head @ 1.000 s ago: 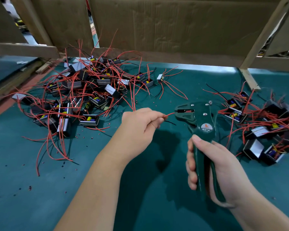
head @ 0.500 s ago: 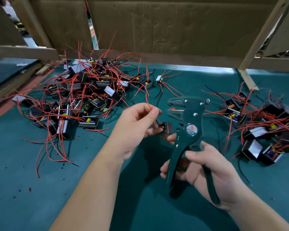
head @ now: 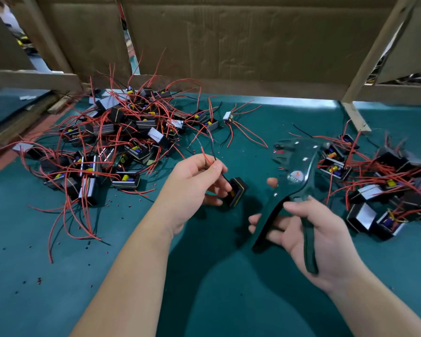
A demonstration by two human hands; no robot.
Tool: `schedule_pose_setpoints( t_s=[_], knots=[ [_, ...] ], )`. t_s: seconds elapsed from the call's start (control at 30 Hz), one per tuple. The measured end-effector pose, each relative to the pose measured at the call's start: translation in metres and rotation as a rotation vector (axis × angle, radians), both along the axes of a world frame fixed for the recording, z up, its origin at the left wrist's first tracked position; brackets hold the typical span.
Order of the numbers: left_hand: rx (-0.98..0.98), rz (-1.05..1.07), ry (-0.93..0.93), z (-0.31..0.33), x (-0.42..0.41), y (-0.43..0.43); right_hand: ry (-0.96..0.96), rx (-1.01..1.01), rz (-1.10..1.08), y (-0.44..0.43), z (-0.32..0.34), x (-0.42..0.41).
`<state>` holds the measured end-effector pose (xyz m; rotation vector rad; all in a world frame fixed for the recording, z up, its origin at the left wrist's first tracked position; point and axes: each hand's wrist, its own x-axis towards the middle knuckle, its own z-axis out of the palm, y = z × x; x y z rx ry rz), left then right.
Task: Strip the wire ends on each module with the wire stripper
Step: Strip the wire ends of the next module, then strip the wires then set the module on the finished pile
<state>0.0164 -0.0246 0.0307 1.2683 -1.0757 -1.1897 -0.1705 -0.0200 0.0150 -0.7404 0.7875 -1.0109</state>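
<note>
My left hand point(head: 192, 188) holds a small black module point(head: 236, 194) against its lower fingers, above the green table. Its thumb and forefinger pinch the module's red and black wires point(head: 208, 155), which point up and away. My right hand point(head: 319, 237) grips the two handles of the dark green wire stripper point(head: 293, 181). The stripper is blurred by motion, its jaws point(head: 281, 152) pointing away from me, to the right of the wires and apart from them.
A big heap of modules with red wires point(head: 112, 142) lies at the left. A smaller heap point(head: 379, 188) lies at the right. Bits of stripped insulation point(head: 38, 280) dot the green mat. Cardboard and wooden slats point(head: 229, 49) close off the back.
The left hand let the module drop lower and now pinches its wires higher up. The right hand swung the stripper to the right, away from the wire, with handles spread wider.
</note>
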Motion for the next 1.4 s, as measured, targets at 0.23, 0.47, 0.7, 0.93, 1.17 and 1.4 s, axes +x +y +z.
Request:
schedule_pose_setpoints(
  t_s=[0.23, 0.47, 0.7, 0.93, 1.17, 1.4],
  knots=[
    [-0.04, -0.015, 0.027, -0.004, -0.001, -0.003, 0.027, 0.039, -0.396, -0.021, -0.007, -0.023],
    [-0.054, -0.013, 0.2, -0.006, -0.011, -0.004, -0.182, -0.001, 0.143, -0.004, 0.006, -0.013],
    [0.054, 0.077, 0.476, -0.008, -0.025, -0.007, -0.07, -0.041, 0.353, 0.012, 0.0, 0.001],
    [0.16, 0.03, 0.367, -0.008, -0.024, -0.005, 0.025, -0.074, 0.217, 0.01, -0.005, -0.003],
    [0.091, 0.296, 0.017, -0.007, -0.01, -0.011, 0.115, -0.292, -0.045, 0.003, -0.003, -0.01],
    [0.138, 0.782, -1.007, -0.017, 0.036, -0.007, -0.051, -0.334, -0.216, -0.008, 0.005, -0.023]
  ],
)
